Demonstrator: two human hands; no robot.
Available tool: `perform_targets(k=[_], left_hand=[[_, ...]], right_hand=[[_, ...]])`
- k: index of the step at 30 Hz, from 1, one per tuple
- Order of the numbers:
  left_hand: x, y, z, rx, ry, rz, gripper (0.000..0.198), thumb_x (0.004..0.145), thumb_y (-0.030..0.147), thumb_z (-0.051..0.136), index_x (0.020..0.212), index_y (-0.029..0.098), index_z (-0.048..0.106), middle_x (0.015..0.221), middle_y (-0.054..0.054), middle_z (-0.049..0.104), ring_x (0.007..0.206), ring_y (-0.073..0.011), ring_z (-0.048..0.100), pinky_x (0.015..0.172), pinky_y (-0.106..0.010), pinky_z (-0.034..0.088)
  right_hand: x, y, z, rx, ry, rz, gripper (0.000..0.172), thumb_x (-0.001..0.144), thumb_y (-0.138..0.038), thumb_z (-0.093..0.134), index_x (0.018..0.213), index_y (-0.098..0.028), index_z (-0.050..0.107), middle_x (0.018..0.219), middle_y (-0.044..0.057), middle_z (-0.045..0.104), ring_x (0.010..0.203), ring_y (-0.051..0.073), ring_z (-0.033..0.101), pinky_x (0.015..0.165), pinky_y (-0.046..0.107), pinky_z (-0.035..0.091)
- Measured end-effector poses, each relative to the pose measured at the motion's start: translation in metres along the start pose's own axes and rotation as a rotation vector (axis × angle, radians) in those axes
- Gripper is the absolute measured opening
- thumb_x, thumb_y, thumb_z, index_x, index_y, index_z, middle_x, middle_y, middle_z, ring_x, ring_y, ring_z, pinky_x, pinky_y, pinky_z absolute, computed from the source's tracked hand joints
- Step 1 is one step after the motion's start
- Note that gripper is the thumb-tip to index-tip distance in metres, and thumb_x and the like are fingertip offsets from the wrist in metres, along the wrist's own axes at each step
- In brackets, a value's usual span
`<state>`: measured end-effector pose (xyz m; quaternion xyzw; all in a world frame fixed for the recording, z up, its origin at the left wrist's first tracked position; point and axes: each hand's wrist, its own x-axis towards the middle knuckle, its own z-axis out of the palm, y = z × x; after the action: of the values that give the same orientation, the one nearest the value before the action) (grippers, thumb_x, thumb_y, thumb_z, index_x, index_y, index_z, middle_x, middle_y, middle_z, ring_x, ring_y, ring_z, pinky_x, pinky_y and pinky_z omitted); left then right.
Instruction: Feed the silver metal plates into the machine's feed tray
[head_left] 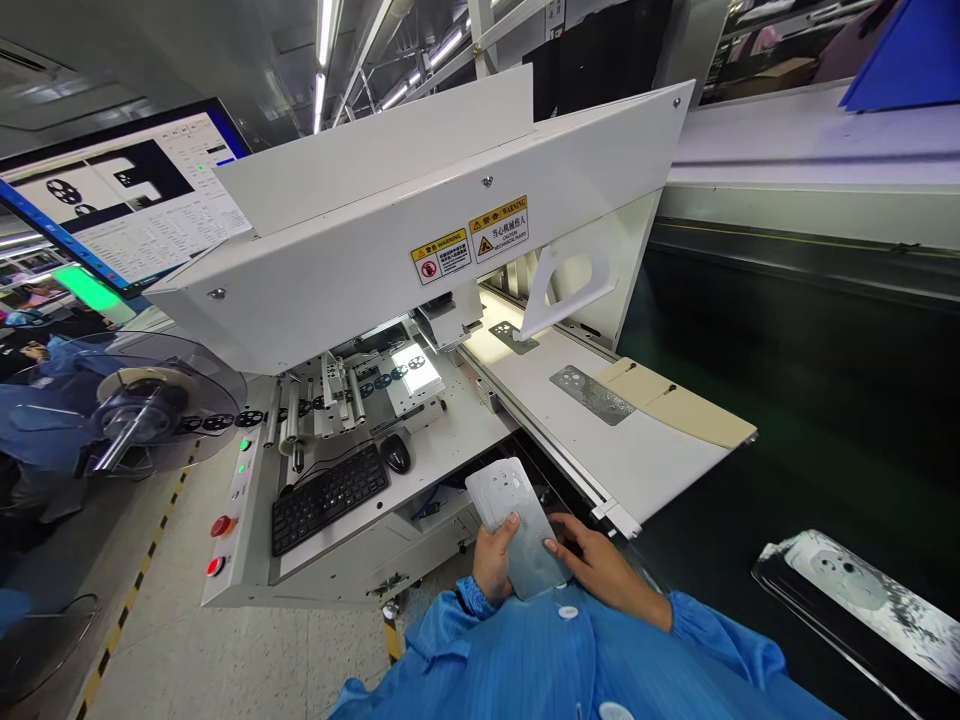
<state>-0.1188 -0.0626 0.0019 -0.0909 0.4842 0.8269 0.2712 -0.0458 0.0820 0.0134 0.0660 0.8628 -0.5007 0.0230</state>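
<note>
A small stack of silver-grey phone back panels (523, 530), with round camera holes at the top end, is held upright and tilted before my chest. My left hand (493, 562) grips its left side, thumb across the front face. At the right edge my right hand (604, 575) pinches the panels, its fingers partly hidden behind them. Beyond my hands, a similar patterned panel (592, 395) lies flat on the white machine bed (555, 440), beside a beige strip (667, 400). Another panel (513, 337) rests on the lit area under the machine head.
A white machine (360, 270) with warning labels spans the front. Keyboard (330, 498) and mouse (395, 453) sit on its left ledge, near a reel (142, 405) of black ring-shaped pieces. To the right, a dark conveyor belt (720, 310) carries a tray with a patterned panel (862, 590).
</note>
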Motion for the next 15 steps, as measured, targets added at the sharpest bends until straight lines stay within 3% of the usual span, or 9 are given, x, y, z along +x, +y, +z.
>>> perform_targets(k=[3, 6, 10, 15], left_hand=[[-0.001, 0.002, 0.001, 0.028, -0.022, 0.014, 0.054, 0.055, 0.042, 0.081, 0.099, 0.015, 0.067, 0.088, -0.010, 0.073, 0.090, -0.0303, 0.066, 0.083, -0.042, 0.050], [-0.005, 0.005, 0.006, 0.016, -0.010, 0.033, 0.052, 0.055, 0.043, 0.080, 0.098, 0.015, 0.068, 0.090, -0.009, 0.073, 0.087, -0.0294, 0.066, 0.081, -0.041, 0.050], [-0.005, 0.003, 0.008, -0.011, 0.026, 0.048, 0.049, 0.053, 0.043, 0.081, 0.089, 0.014, 0.069, 0.085, -0.009, 0.073, 0.082, -0.0290, 0.066, 0.077, -0.039, 0.050], [0.004, -0.007, 0.003, -0.067, 0.004, 0.059, 0.058, 0.042, 0.047, 0.084, 0.085, 0.010, 0.068, 0.080, -0.014, 0.071, 0.077, -0.0305, 0.066, 0.078, -0.044, 0.048]], right_hand=[[0.000, -0.001, 0.000, -0.053, 0.013, -0.004, 0.036, 0.087, -0.055, 0.040, 0.086, -0.022, 0.056, 0.077, 0.004, 0.065, 0.070, 0.019, 0.061, 0.062, 0.032, 0.049], [0.001, 0.000, 0.001, -0.076, 0.009, -0.011, 0.042, 0.086, -0.059, 0.039, 0.067, -0.022, 0.049, 0.065, 0.001, 0.059, 0.061, 0.017, 0.056, 0.055, 0.029, 0.046], [0.005, 0.005, 0.004, -0.053, 0.019, -0.027, 0.045, 0.082, -0.064, 0.038, 0.062, -0.023, 0.045, 0.060, 0.000, 0.056, 0.058, 0.017, 0.054, 0.055, 0.029, 0.046], [0.010, 0.016, 0.007, 0.058, 0.038, 0.014, 0.046, 0.075, -0.069, 0.041, 0.066, -0.025, 0.054, 0.066, 0.004, 0.065, 0.066, 0.022, 0.063, 0.062, 0.032, 0.052]])
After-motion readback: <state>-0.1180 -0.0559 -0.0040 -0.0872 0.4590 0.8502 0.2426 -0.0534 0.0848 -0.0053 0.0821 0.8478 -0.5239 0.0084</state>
